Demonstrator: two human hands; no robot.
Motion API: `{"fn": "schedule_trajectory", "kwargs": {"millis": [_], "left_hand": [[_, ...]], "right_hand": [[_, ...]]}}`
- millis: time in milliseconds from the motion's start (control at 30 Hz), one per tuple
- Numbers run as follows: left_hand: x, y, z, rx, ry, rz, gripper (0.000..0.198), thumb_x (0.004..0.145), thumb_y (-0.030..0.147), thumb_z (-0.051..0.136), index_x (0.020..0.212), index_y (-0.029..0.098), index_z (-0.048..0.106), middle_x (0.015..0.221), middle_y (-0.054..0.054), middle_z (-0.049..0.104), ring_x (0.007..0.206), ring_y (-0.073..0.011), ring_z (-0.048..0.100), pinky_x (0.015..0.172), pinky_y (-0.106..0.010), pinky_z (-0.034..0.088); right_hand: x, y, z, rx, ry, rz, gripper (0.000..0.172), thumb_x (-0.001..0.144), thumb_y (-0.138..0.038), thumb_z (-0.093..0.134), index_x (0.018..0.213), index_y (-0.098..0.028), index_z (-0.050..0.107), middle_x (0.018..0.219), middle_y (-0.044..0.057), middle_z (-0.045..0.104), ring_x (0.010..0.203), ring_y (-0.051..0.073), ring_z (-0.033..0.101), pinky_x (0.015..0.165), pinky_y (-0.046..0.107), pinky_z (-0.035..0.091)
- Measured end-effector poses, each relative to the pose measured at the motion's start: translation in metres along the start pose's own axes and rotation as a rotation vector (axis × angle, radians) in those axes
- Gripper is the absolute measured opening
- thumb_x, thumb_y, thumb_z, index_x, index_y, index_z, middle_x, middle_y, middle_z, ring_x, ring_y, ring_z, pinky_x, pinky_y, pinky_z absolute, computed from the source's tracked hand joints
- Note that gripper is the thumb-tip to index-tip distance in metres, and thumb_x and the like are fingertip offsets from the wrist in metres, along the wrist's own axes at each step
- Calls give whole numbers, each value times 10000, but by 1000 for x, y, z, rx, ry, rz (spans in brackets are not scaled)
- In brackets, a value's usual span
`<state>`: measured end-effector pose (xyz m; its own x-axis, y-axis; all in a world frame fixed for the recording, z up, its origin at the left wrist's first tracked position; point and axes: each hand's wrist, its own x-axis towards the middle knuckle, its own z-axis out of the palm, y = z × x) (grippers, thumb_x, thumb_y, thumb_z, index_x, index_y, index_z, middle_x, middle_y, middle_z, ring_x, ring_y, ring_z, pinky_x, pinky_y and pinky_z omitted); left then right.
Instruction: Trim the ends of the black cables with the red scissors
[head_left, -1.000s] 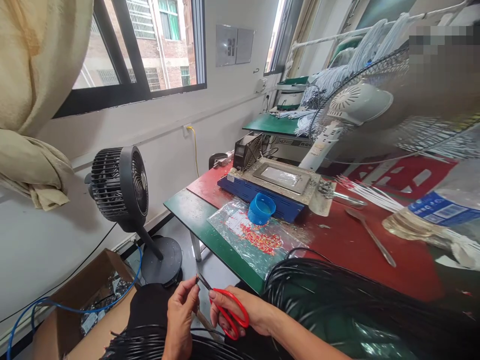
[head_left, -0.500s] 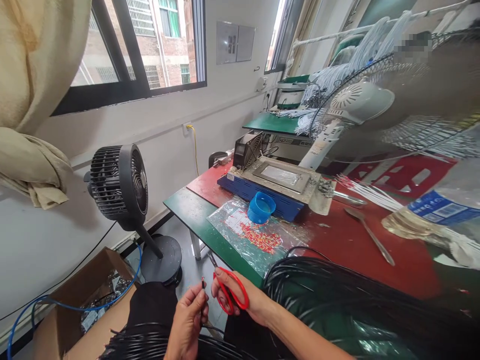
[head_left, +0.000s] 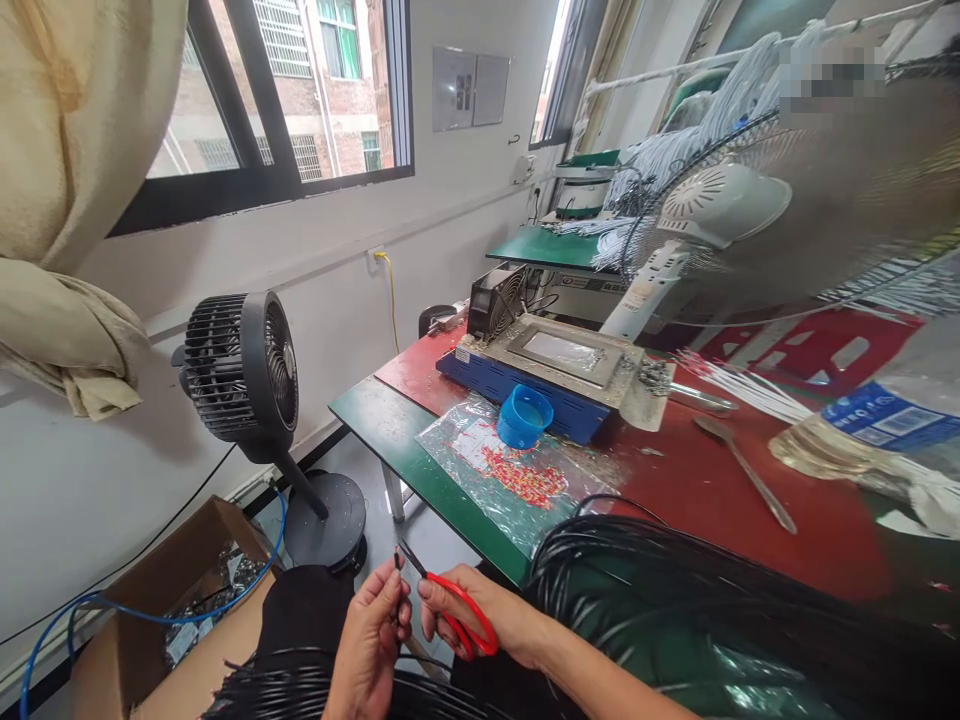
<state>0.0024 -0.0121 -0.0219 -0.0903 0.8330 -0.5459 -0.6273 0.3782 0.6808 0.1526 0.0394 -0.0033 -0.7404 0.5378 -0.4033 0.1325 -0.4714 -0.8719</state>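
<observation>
My left hand (head_left: 375, 610) pinches the end of a black cable (head_left: 397, 563) between thumb and fingers, with the tip sticking up. Wrapped around the red handles of a pair of scissors (head_left: 466, 610) is my right hand (head_left: 457, 605). The dark scissor blades point up and left, close beside the cable tip; whether they touch it I cannot tell. A bundle of black cables (head_left: 285, 685) lies across my lap beneath the hands. More black cable (head_left: 577, 570) is heaped on the table to the right of my right hand.
Red and yellow clippings (head_left: 525, 478) lie on a plastic bag (head_left: 442, 440) beside a blue cup (head_left: 525, 415). Behind stands a blue heating device (head_left: 555, 370), with a spoon (head_left: 750, 475) to the right. A black fan (head_left: 247, 370) and a cardboard box (head_left: 120, 620) are at left.
The scissors have swung so their blades now lean left toward the cable tip. My left hand has shifted slightly left with the cable.
</observation>
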Motion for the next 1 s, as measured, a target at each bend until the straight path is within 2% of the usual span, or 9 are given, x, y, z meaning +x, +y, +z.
{"fn": "schedule_trajectory", "kwargs": {"millis": [267, 567, 733, 1000], "left_hand": [[0, 2, 4, 2, 29, 18, 285, 664, 243, 661, 929, 139, 638, 619, 22, 527, 488, -37, 431, 465, -174, 308], [1, 3, 4, 9, 49, 37, 304, 650, 246, 674, 936, 146, 650, 579, 25, 527, 468, -38, 432, 447, -172, 296], [-1, 6, 4, 33, 66, 76, 285, 661, 255, 665, 923, 143, 646, 602, 15, 550, 487, -42, 449, 461, -174, 305], [-1, 5, 3, 120, 103, 118, 313, 644, 278, 681, 922, 142, 637, 600, 23, 529, 507, -50, 428, 488, -188, 302]], "right_hand": [[-1, -1, 0, -215, 34, -9, 548, 735, -634, 483, 673, -107, 618, 467, -47, 419, 381, 41, 370, 398, 168, 279], [-4, -5, -1, -493, 125, -141, 475, 756, -561, 513, 677, -108, 635, 472, -39, 393, 444, 52, 325, 418, 176, 222], [-3, -4, 0, -557, 161, -134, 460, 763, -541, 501, 598, -118, 577, 451, -43, 345, 447, 59, 295, 424, 192, 194], [-2, -2, -1, -577, 187, -151, 341, 762, -376, 524, 526, -132, 487, 461, -53, 287, 462, 53, 246, 431, 207, 144]]}}
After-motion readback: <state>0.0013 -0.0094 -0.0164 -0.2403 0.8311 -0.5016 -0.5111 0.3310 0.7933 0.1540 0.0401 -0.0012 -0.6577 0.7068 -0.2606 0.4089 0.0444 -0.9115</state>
